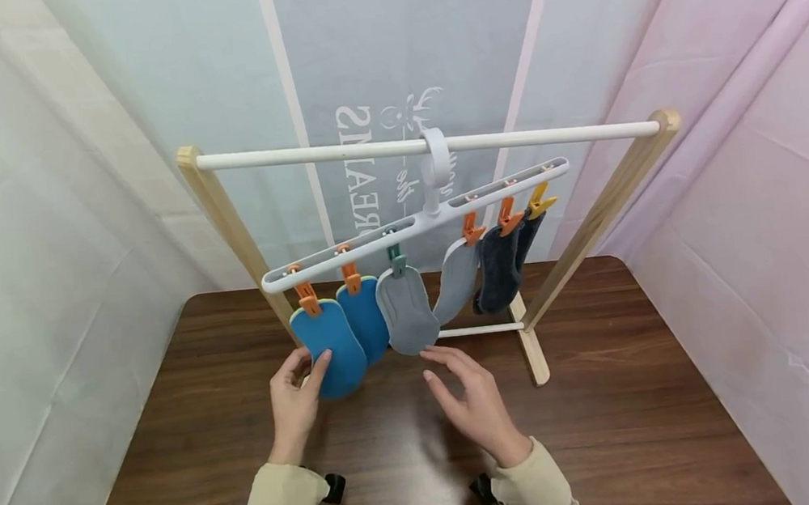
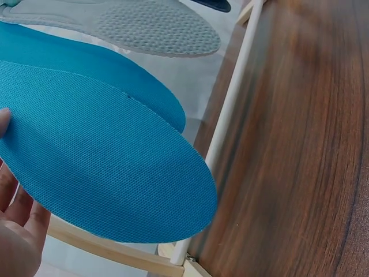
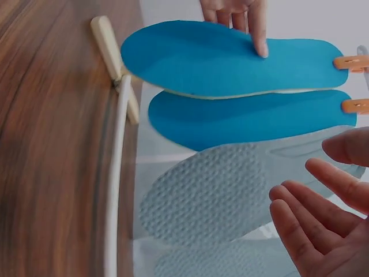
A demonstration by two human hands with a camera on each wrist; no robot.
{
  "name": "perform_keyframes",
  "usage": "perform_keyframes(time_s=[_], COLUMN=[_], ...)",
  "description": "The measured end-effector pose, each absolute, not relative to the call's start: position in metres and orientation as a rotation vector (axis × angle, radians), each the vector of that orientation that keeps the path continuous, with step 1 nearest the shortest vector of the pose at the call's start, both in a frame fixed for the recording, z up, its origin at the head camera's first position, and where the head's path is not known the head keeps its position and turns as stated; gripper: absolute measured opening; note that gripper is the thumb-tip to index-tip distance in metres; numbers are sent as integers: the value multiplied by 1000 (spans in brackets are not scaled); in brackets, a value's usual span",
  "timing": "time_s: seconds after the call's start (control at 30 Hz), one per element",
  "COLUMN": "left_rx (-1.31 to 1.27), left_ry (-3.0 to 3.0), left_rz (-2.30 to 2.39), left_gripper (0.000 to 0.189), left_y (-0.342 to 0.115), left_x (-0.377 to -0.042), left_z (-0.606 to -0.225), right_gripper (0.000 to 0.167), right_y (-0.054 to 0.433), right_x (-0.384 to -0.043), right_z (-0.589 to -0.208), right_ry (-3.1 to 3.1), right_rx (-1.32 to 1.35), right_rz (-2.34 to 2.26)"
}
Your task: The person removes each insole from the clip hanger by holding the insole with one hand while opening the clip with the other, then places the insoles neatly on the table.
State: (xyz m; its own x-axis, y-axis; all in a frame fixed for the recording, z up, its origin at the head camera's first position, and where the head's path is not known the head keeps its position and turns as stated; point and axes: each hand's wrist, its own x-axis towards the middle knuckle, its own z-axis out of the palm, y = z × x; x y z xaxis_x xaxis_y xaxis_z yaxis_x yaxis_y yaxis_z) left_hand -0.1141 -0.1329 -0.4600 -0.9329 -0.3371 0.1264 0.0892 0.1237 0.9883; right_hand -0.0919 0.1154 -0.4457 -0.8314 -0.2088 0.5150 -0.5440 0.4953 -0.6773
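My left hand (image 1: 294, 401) pinches the side edge of the front blue insole (image 1: 333, 349), thumb on its face and fingers behind. That insole hangs from an orange clip (image 1: 308, 298) at the left end of a white hanger (image 1: 403, 232). Right behind it hangs a second blue insole (image 3: 230, 118) on another orange clip. My right hand (image 1: 473, 400) has its fingers spread, fingertips close to the lower end of a grey insole (image 1: 408, 317) with a dimpled surface, held by a green clip (image 1: 397, 257). Nothing shows between the right hand's fingers.
Further right along the hanger hang another grey insole (image 1: 456, 276) and two dark ones (image 1: 500, 272), on orange and yellow clips. The hanger hooks over the white bar (image 1: 336, 152) of a wooden rack (image 1: 592, 222), standing on a brown table (image 1: 624, 410).
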Motion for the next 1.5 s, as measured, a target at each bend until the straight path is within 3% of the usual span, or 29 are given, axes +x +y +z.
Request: perform_keyframes(time_s=[1.1, 1.5], left_rx=[262, 252], left_ry=[-2064, -2056], left_rz=[-1859, -1868], left_gripper=[22, 22], left_y=[-130, -130], left_x=[-109, -106], left_z=[-465, -466], right_gripper=[31, 44], right_y=[76, 54], right_x=[-122, -124], right_z=[-375, -365], right_ry=[-2202, -2203], right_rx=[875, 988], right_rz=[1589, 1534])
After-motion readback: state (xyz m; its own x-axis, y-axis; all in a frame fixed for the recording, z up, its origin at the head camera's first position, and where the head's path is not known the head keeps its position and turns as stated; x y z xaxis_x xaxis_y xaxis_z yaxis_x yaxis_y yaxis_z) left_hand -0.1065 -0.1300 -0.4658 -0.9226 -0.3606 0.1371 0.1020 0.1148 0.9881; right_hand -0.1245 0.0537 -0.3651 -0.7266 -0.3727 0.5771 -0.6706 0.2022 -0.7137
